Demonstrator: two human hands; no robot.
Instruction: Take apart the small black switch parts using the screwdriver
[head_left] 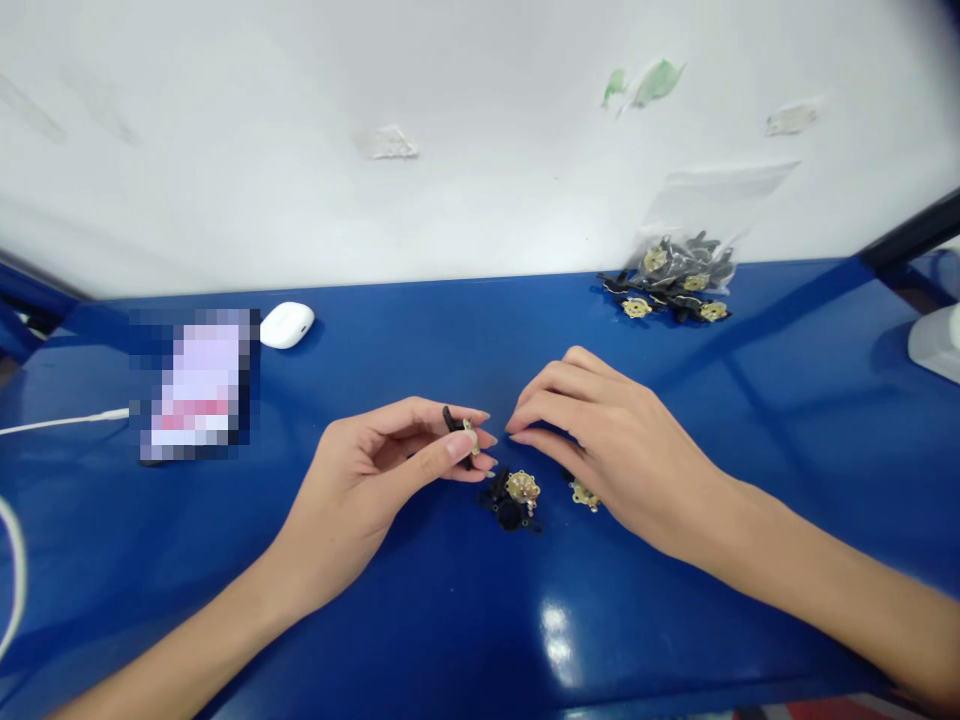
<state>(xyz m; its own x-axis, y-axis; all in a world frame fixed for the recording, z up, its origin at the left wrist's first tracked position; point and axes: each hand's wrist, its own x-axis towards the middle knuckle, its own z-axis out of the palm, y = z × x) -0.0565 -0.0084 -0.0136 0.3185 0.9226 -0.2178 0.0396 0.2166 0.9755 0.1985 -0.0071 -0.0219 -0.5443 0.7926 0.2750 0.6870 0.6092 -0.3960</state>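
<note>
My left hand [382,465] pinches a small black part with a gold-coloured disc [469,436] between thumb and fingers, held above the blue table. To its right, my right hand [600,430] is closed with thumb and fingertips together; whether anything tiny sits between them I cannot make out. Below and between the hands lies a small cluster of black pieces [510,512] with a gold-coloured toothed disc [523,487] on it. Another gold-coloured disc [584,496] lies partly hidden under my right hand.
At the back right, a clear plastic bag [701,235] and a pile of black and gold parts [675,295] rest against the white wall. On the left lie a phone [199,385] and a white earbud case [287,325]. A white container [937,342] stands at the right edge.
</note>
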